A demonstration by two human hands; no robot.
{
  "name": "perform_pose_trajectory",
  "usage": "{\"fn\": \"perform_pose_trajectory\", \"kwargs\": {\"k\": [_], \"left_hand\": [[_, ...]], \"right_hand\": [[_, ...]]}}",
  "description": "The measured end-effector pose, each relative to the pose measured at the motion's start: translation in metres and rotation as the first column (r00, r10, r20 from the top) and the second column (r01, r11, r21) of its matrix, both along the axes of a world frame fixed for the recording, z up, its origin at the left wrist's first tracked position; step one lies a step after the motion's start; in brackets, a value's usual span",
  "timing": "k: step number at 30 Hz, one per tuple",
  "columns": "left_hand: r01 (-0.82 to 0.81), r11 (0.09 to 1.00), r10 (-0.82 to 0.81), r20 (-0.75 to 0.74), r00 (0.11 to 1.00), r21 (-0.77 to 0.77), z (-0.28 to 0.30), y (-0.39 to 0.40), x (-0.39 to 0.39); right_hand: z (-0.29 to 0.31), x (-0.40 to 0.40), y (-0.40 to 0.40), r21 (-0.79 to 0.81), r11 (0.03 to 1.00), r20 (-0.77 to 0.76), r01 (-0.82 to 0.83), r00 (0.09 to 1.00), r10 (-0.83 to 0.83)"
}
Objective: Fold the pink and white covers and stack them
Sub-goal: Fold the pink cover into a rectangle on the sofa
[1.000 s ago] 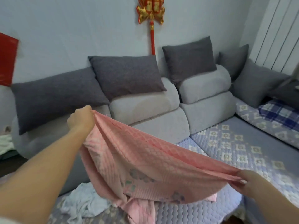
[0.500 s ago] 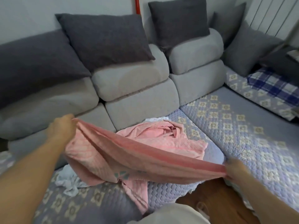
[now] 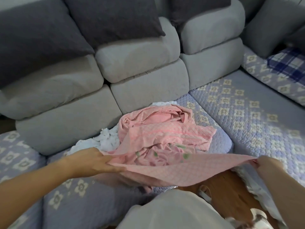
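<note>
Left hand [image 3: 92, 160] and right hand [image 3: 268, 164] each pinched end of pink cover [image 3: 173, 169], stretched flat, lowered over sofa seat [image 3: 247, 113] front edge since earlier. Second pink cover [image 3: 165, 129] crumpled mid-seat atop white cover [image 3: 105, 139]. View tilted downward.

Both forearms are bare, with no sleeves showing, and neither the left hand [image 3: 92, 160] nor the right hand [image 3: 268, 164] wears anything. A pale beige garment [image 3: 173, 210] covers the body at the bottom of the view.
</note>
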State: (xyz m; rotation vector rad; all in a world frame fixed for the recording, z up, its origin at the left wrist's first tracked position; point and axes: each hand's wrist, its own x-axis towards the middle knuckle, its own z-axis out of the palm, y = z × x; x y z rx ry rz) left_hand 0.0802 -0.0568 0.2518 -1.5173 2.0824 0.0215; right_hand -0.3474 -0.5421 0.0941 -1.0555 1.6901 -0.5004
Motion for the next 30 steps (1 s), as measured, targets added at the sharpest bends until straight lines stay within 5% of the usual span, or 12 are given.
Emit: {"fn": "perform_pose_trajectory", "kwargs": {"k": [1,3,4,6,8,12,14,16,18,19,26,30], "left_hand": [[-0.020,0.997,0.019,0.007,1.000,0.069,0.004,-0.001,-0.002],[-0.101,0.986,0.099,0.019,0.995,0.134,0.009,0.000,0.010],[-0.258,0.946,0.256,0.038,0.966,0.197,0.011,0.005,0.020],[-0.556,0.801,0.542,0.122,0.831,0.222,0.026,0.004,0.027],[-0.698,0.707,0.704,-0.015,0.710,0.116,0.035,-0.005,0.024],[-0.741,0.658,0.741,-0.295,0.604,0.133,0.032,-0.035,0.010],[-0.703,0.662,0.745,-0.326,0.582,0.261,0.036,-0.062,-0.009],[-0.650,0.678,0.732,-0.398,0.553,0.343,0.039,-0.087,-0.026],[-0.618,0.694,0.717,-0.423,0.553,0.369,0.046,-0.108,-0.039],[-0.615,0.696,0.715,-0.434,0.548,0.370,0.050,-0.116,-0.042],[-0.632,0.689,0.718,-0.454,0.527,0.355,0.070,-0.128,-0.048],[-0.619,0.691,0.722,-0.405,0.561,0.374,0.074,-0.123,-0.051]], "right_hand": [[0.008,0.006,-0.001,0.045,0.997,0.036,0.067,0.997,-0.069],[0.028,0.023,0.004,0.017,0.999,-0.216,0.030,0.976,-0.026],[0.034,0.025,0.001,0.018,0.996,-0.352,-0.083,0.932,0.084],[0.037,0.020,-0.004,0.062,0.997,-0.296,-0.043,0.953,0.059],[0.033,0.022,0.004,0.057,0.998,-0.168,-0.025,0.985,0.034],[0.056,0.074,0.058,-0.149,0.973,-0.246,-0.176,0.960,0.136],[0.064,0.116,0.105,-0.155,0.808,-0.279,-0.569,0.809,0.517],[0.079,0.150,0.164,-0.157,0.491,-0.164,-0.857,0.513,0.842],[0.097,0.175,0.216,-0.285,0.201,-0.114,-0.937,0.242,0.964],[0.102,0.184,0.236,-0.354,0.129,-0.109,-0.926,0.177,0.978],[0.081,0.193,0.241,-0.582,0.142,-0.200,-0.801,0.310,0.929],[0.078,0.199,0.241,-0.581,0.072,-0.220,-0.811,0.241,0.945]]}}
